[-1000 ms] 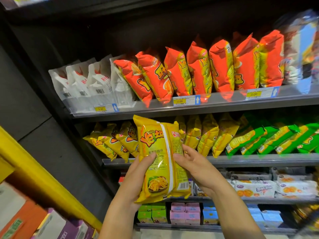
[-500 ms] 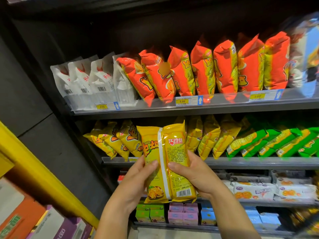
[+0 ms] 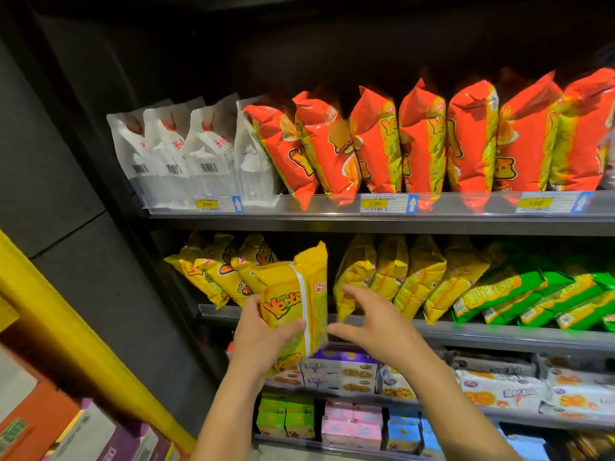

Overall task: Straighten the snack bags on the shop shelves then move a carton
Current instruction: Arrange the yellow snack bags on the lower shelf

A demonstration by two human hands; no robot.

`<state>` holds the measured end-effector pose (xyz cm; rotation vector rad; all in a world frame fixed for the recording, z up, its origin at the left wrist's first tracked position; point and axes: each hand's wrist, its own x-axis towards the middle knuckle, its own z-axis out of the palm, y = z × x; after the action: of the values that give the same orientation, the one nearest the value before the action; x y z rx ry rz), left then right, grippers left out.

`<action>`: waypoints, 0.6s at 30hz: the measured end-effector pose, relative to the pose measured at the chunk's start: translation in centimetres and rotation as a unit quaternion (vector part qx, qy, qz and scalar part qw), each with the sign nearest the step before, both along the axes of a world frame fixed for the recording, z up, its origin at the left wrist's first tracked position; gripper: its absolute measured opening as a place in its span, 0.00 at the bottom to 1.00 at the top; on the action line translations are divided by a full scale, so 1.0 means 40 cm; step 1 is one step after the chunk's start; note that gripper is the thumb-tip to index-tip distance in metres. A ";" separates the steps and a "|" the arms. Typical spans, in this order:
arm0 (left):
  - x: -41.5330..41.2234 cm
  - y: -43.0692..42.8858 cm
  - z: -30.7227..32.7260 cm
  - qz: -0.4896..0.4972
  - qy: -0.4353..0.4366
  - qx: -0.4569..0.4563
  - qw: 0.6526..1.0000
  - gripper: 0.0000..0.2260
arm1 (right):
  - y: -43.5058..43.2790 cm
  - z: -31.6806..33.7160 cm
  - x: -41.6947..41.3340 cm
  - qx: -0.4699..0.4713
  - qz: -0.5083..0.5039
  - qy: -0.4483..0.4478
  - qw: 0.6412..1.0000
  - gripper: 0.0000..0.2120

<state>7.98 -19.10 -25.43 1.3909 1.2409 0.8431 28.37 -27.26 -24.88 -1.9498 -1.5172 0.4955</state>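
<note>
Left hand [image 3: 263, 331]: is gripping the yellow snack bag [image 3: 293, 294] by its left side, thumb lying across the front, fingers curling round the edge.
Left forearm [image 3: 229, 410]: is rising bare from the bottom edge, angling slightly right.
Right hand [image 3: 369, 317]: is hovering palm down, fingers spreading loosely, thumb pointing left at the bag's right edge; contact unclear.
Right forearm [image 3: 449, 404]: is stretching bare up and left from the lower right.

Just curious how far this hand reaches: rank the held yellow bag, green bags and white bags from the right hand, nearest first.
1. held yellow bag, just left of the right hand.
2. green bags, on the shelf off to the right.
3. white bags, upper shelf, far left.
</note>
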 end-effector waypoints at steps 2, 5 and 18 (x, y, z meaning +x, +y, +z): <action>0.030 0.051 -0.013 0.034 0.012 0.023 0.999 0.37 | 0.038 -0.003 0.019 0.020 -0.012 -0.203 0.979 0.39; 0.081 0.127 -0.027 0.064 0.024 0.037 0.997 0.38 | 0.104 -0.024 0.055 -0.012 -0.009 -0.371 0.928 0.39; 0.247 0.339 -0.120 0.136 -0.007 0.036 0.990 0.32 | 0.211 -0.035 0.118 -0.073 0.007 -0.518 0.852 0.35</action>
<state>17.86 -5.53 -30.24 1.2861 1.4218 1.0914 33.07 -18.83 -26.26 -2.4804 -2.1304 -0.5953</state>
